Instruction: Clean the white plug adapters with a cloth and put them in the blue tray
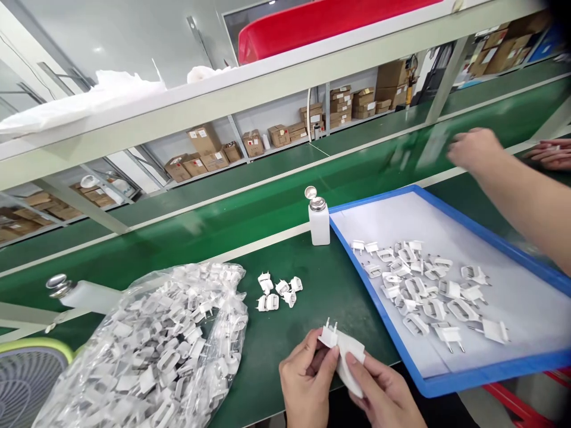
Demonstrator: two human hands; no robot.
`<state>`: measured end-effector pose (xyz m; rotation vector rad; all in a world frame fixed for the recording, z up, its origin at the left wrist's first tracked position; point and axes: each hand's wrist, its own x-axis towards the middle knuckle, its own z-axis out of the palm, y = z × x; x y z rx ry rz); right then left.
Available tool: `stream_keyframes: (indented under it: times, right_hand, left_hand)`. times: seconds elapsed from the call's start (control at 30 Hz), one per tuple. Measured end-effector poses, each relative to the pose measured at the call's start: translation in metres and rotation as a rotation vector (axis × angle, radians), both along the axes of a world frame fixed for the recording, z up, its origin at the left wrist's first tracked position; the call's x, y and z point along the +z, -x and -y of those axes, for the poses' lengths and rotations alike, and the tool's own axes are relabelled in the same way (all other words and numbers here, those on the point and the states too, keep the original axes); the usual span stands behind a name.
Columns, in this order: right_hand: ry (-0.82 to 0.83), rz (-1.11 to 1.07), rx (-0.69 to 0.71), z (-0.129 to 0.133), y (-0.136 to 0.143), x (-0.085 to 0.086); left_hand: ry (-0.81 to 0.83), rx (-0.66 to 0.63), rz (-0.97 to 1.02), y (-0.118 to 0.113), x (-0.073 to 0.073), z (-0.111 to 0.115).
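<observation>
Between finger and thumb, my left hand [308, 371] grips a white plug housing [329, 336] whose two metal pins point up. My right hand [386, 389] pinches a folded white cloth [351, 362], which lies against the side of the housing. Both hands are close together over the near edge of the green table [285, 339]. A small group of similar plug pieces [268, 303] lies beyond my left hand. To the left, a clear plastic bag [178, 351] is full of them. On the right, a blue-rimmed tray [404, 351] with a white lining holds many more.
A white pump bottle [319, 226] with its metal lid up stands beside the tray; another bottle [84, 294] leans behind the bag. A green fan [33, 380] is at lower left. Another person's arm [521, 184] reaches over the tray's far side toward the conveyor belt [250, 220].
</observation>
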<state>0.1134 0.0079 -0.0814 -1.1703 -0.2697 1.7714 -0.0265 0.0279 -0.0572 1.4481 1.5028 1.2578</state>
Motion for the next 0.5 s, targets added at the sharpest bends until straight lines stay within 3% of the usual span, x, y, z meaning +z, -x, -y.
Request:
stream_keyframes:
  times: [0.07, 0.13, 0.23, 0.33, 0.43, 0.5]
  right_hand:
    - [-0.064, -0.028, 0.043, -0.002, 0.002, 0.005]
    - [-0.099, -0.028, 0.031, -0.004, 0.003, 0.008]
    - [-0.075, -0.024, -0.043, -0.005, 0.003, 0.012]
    - [-0.042, -0.101, -0.123, -0.004, 0.001, 0.017]
    - [-0.016, -0.132, -0.171, -0.004, -0.001, 0.023]
    - [-0.065, -0.026, -0.211, -0.004, -0.001, 0.03]
  left_hand:
    - [-0.038, 0.013, -0.009, -0.004, -0.001, 0.001]
    - [0.034, 0.015, 0.125, -0.009, -0.001, 0.002]
    - [0.292, 0.014, 0.604, -0.016, 0.004, 0.001]
    - [0.444, 0.035, 1.006, -0.021, 0.016, 0.0]
    - [0.527, 0.054, 1.15, -0.02, 0.027, 0.0]
    - [0.574, 0.07, 1.187, -0.019, 0.031, 0.0]
